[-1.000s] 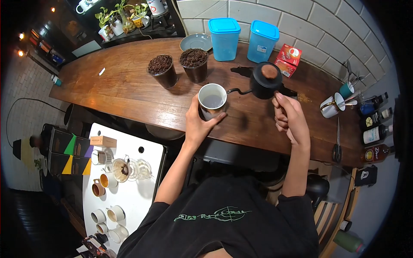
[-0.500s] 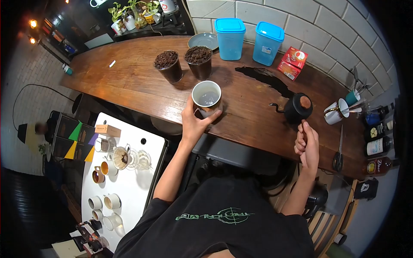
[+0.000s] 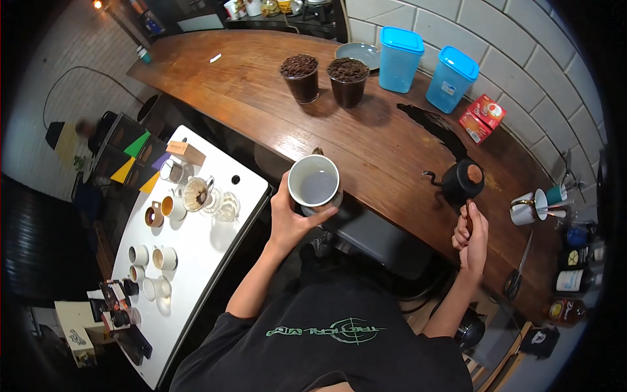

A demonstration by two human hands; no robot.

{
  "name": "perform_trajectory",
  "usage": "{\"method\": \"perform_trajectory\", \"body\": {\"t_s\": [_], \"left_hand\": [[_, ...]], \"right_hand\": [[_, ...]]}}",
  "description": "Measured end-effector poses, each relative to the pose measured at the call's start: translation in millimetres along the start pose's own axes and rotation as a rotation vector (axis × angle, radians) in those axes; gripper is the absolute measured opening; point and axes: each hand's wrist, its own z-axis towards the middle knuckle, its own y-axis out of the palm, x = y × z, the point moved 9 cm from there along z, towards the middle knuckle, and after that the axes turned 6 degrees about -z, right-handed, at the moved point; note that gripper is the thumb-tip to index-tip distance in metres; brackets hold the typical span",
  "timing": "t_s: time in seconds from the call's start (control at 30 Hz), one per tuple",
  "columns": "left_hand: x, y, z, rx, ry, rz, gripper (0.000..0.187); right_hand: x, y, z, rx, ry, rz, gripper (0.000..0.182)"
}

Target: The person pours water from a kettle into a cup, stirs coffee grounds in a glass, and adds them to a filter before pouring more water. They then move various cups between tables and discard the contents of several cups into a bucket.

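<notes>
My left hand (image 3: 289, 221) is wrapped around a pale mug (image 3: 313, 163) with some greyish, watery liquid inside. The mug is held in the air at the counter's front edge, tilted a little so that I see into it. My right hand (image 3: 471, 238) closes on the handle of a small black gooseneck kettle (image 3: 455, 184) with a wooden lid knob. The kettle is on or just above the counter, its spout pointing left towards the mug.
On the wooden counter (image 3: 392, 163) are two glasses of dark grounds (image 3: 302, 85), a grey plate (image 3: 359, 53), blue-lidded containers (image 3: 400, 65), a red box (image 3: 482, 119), a utensil mug (image 3: 524, 210) and scissors (image 3: 514, 281). Several cups and a glass dripper (image 3: 196, 195) stand on the white table (image 3: 202, 261).
The mug in my left hand has come towards me and left, off the counter to its front edge. My view has turned left. The right hand stays at the kettle's handle.
</notes>
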Motion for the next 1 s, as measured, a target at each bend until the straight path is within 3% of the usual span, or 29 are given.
{"method": "perform_trajectory", "body": {"t_s": [0.2, 0.33, 0.37, 0.4, 0.5, 0.53, 0.63, 0.73, 0.87, 0.9, 0.93, 1.0], "left_hand": [[10, -24, -38, 0.036, -0.065, 0.111, 0.074], [-6, -40, -56, 0.083, -0.070, 0.118, 0.072], [-19, -44, -61, 0.114, -0.125, 0.000, 0.072], [-29, -48, -66, 0.145, -0.183, -0.119, 0.071], [-29, -56, -69, 0.128, -0.119, 0.012, 0.072], [-30, -59, -72, 0.120, -0.133, 0.007, 0.072], [-32, -67, -75, 0.070, -0.120, 0.052, 0.080], [-17, -74, -77, 0.000, 0.038, 0.128, 0.084], [-18, -86, -85, -0.082, -0.001, 0.041, 0.085], [-20, -91, -90, -0.095, -0.034, 0.009, 0.085], [-20, -97, -95, -0.103, -0.040, 0.005, 0.085], [-18, -109, -107, -0.134, -0.021, 0.005, 0.084]], "right_hand": [[-4, 2, 2, -0.051, 0.033, -0.035, 0.033], [-4, -2, 4, -0.113, 0.066, -0.132, 0.048], [-4, -6, 5, -0.104, 0.062, -0.215, 0.060], [-6, -4, 4, -0.108, 0.066, -0.219, 0.060], [-14, -12, 1, -0.056, 0.084, -0.381, 0.074], [-13, -28, 1, 0.024, 0.107, -0.415, 0.071], [-52, -67, -29, 0.455, -0.176, -0.752, 0.059], [-88, -16, -99, 0.565, -0.530, -0.858, 0.040], [-45, 129, -144, 0.119, -0.614, -0.738, 0.032], [-27, 173, -151, -0.068, -0.530, -0.640, 0.044], [-12, 214, -159, -0.286, -0.635, -0.765, 0.068], [20, 276, -179, -0.462, -0.697, -0.693, 0.091]]}}
